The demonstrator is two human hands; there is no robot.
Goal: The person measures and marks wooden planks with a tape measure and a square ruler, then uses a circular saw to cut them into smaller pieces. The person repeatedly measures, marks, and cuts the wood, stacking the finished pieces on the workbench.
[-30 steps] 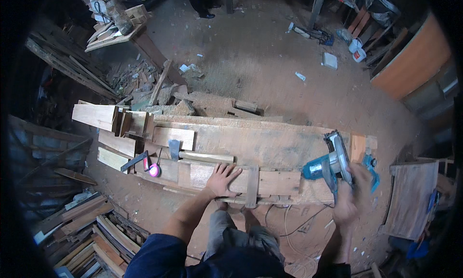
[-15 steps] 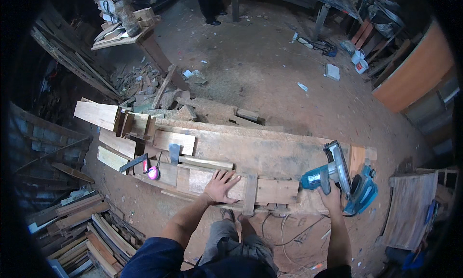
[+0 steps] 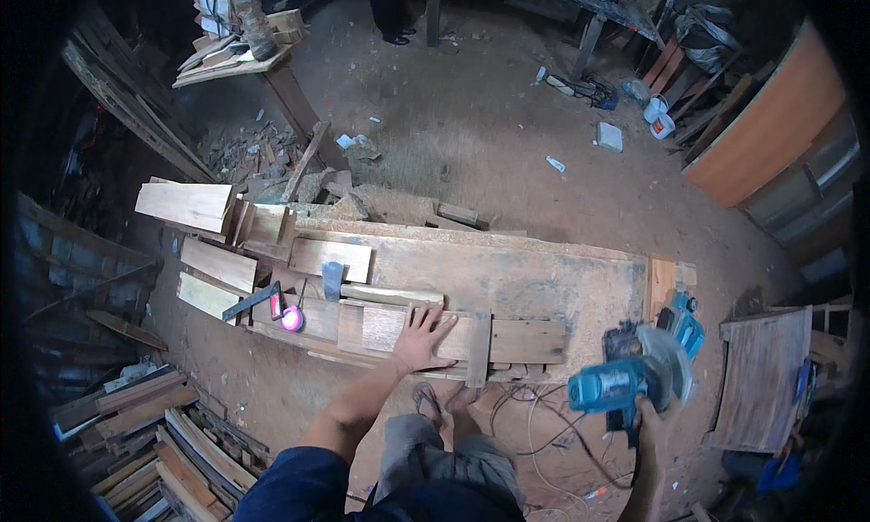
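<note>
My left hand [image 3: 421, 339] lies flat with fingers spread on a pale wooden board [image 3: 381, 328] at the bench's near edge. Just right of it, a short wooden strip [image 3: 478, 348] crosses the boards. My right hand [image 3: 648, 424] grips the handle of a teal circular saw [image 3: 609, 386], held up off the right end of the bench. Beyond my left hand lies a tool with a wooden handle and a flared grey head [image 3: 332, 280], like a hatchet. Farther left are a pink tape measure [image 3: 291, 318] and a dark try square [image 3: 252, 301].
Another teal power tool [image 3: 686, 326] rests at the right end of the wooden bench [image 3: 535, 268]. Cut board pieces [image 3: 186, 205] are stacked at its left. Cords [image 3: 553, 413] trail on the floor near my feet. Lumber [image 3: 172, 431] is piled at lower left; a person's legs [image 3: 390, 10] show far off.
The saw has been lifted from the right part of the bench and brought nearer to me, turning as it moved. My left hand stays on the board.
</note>
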